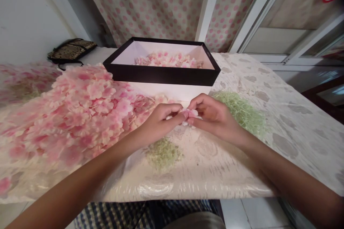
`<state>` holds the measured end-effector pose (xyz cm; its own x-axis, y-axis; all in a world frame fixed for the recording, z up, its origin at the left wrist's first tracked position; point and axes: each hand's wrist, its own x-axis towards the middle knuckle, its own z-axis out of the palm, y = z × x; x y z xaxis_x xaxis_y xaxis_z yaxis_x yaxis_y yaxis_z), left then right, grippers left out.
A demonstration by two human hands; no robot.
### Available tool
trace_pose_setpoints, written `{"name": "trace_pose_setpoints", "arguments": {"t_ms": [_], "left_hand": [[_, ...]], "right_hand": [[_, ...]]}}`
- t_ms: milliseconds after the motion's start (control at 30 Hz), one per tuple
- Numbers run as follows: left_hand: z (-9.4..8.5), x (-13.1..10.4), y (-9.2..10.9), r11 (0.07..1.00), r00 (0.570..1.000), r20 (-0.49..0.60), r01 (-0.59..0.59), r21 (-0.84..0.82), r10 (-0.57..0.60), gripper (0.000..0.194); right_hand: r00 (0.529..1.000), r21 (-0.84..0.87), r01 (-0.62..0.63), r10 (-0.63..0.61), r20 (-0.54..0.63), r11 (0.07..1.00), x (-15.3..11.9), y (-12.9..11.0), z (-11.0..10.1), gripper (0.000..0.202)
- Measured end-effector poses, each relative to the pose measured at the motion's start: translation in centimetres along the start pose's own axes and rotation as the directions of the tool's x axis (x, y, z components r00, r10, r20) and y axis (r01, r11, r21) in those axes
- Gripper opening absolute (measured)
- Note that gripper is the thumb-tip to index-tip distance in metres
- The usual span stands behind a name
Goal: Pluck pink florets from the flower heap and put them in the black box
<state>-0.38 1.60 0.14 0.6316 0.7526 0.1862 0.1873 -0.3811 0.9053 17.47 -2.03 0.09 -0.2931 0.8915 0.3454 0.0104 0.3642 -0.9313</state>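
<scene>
A small pink and white flower is pinched between both hands, just in front of the box. My left hand grips its left side with thumb and fingers, and my right hand has its right side. A large heap of pink artificial flowers spreads over the left of the table. Behind my hands stands a white box with a black rim, with more pink flowers inside. Two bunches of thin green strands lie on the cloth, a small one below my left hand and a larger one beside my right hand.
The table wears a shiny patterned cloth. A dark patterned pouch lies at the back left. Behind the table hangs a dotted curtain, and white-framed sliding panels stand at the right. The table's front edge is close to my lap.
</scene>
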Motion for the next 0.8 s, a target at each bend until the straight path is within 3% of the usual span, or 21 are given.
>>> {"name": "trace_pose_setpoints", "arguments": {"t_ms": [333,433,600,800], "left_hand": [[-0.4,0.1,0.3,0.984,0.991,0.065,-0.127,0.122,0.120,0.017],[-0.5,0.2,0.2,0.981,0.984,0.094,-0.162,0.103,0.153,0.012],[-0.7,0.3,0.3,0.969,0.973,0.047,-0.231,0.093,0.227,0.013],[-1.0,0.2,0.2,0.962,0.969,0.039,-0.247,0.118,0.244,0.016]], "right_hand": [[0.993,-0.097,-0.109,0.105,-0.050,0.989,0.2,0.4,-0.3,0.011],[0.998,-0.154,-0.010,-0.001,-0.069,0.988,0.1,0.6,-0.6,0.007],[0.978,-0.212,0.197,-0.208,-0.032,0.957,0.0,0.8,-1.0,0.014],[0.949,-0.323,0.294,-0.314,-0.009,0.900,-0.2,0.9,-1.0,0.018]]}}
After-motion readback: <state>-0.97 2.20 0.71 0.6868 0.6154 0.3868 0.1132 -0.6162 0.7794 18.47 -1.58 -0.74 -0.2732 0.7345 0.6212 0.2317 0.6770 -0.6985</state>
